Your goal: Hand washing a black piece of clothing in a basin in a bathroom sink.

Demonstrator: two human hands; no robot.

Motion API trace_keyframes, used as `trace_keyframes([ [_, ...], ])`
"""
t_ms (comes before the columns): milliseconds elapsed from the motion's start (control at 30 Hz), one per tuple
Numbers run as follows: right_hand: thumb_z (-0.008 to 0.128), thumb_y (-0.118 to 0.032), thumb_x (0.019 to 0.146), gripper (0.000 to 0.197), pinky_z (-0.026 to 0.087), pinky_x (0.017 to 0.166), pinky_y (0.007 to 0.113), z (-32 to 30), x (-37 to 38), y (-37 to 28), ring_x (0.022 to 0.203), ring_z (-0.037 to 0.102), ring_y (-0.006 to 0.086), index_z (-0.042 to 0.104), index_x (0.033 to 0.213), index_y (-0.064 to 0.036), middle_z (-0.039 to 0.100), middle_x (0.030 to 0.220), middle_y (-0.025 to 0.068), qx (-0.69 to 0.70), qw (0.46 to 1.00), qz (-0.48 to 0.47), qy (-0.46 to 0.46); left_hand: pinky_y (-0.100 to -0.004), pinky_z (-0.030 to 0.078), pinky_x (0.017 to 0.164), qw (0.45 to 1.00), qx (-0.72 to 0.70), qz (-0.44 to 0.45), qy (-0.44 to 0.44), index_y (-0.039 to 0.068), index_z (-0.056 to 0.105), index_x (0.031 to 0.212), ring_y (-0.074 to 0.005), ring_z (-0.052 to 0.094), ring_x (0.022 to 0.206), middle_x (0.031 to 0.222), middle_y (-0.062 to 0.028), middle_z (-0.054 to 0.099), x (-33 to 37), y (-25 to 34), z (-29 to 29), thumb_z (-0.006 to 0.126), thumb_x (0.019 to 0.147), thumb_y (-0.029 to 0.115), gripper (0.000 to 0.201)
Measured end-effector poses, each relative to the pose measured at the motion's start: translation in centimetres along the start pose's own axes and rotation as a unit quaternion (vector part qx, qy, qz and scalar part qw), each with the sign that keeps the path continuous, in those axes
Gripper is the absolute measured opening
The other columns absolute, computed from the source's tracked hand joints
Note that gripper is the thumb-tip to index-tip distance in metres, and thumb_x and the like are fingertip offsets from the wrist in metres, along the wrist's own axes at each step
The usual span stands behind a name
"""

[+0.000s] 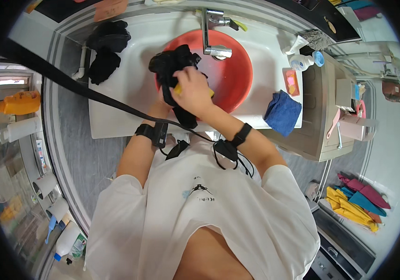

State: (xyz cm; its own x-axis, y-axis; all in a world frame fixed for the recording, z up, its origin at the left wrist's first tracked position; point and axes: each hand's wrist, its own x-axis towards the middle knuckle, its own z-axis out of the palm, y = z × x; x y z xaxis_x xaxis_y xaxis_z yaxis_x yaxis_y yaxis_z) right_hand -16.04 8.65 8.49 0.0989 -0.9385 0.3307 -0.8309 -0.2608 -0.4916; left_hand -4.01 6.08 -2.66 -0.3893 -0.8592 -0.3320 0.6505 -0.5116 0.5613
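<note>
A bundled black garment (167,63) hangs over the left rim of the red basin (237,70). My left hand (161,100) comes up under it and holds it, its fingers mostly hidden by the cloth. Across the top of the garment lies my right hand (192,91), fingers curled round a yellow thing (178,88) that presses against the black fabric. Part of the yellow thing also shows past the hand's other side; its kind cannot be made out. Inside the basin, pale liquid is partly visible.
A chrome faucet (209,39) reaches over the basin, which stands in a white sink (270,51). Dark garments (109,39) lie at the sink's left end, folded blue cloth (282,112) at its right. A pink soap box (291,81) and bottles (301,62) stand near. A black strap crosses the left.
</note>
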Motion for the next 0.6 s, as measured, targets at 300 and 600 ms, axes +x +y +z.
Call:
trace_keyframes([
  [300, 0.058, -0.053, 0.080, 0.053, 0.043, 0.076, 0.044, 4.2, 4.1, 3.6, 0.092, 0.054, 0.0320, 0.055, 0.098, -0.0038, 0.053, 0.100, 0.0144, -0.132, 0.981, 0.139, -0.011, -0.0352, 0.048, 0.089, 0.996, -0.033, -0.071, -0.034, 0.008, 0.047, 0.126, -0.0186, 0.059, 0.103, 0.115, -0.0063, 0.059, 0.4, -0.6, 3.2, 0.039, 0.095, 0.041, 0.046],
  [600, 0.064, -0.051, 0.073, 0.053, 0.044, 0.075, 0.044, 4.0, 4.2, 2.6, 0.083, 0.055, 0.0333, 0.058, 0.101, -0.0058, 0.054, 0.096, 0.0146, -0.108, 0.993, 0.050, 0.004, -0.0305, 0.043, 0.091, 0.992, -0.077, -0.074, -0.068, 0.010, 0.047, 0.122, -0.0167, 0.053, 0.104, 0.113, -0.0056, 0.055, 0.0, 0.6, 3.6, 0.037, 0.097, 0.042, 0.042],
])
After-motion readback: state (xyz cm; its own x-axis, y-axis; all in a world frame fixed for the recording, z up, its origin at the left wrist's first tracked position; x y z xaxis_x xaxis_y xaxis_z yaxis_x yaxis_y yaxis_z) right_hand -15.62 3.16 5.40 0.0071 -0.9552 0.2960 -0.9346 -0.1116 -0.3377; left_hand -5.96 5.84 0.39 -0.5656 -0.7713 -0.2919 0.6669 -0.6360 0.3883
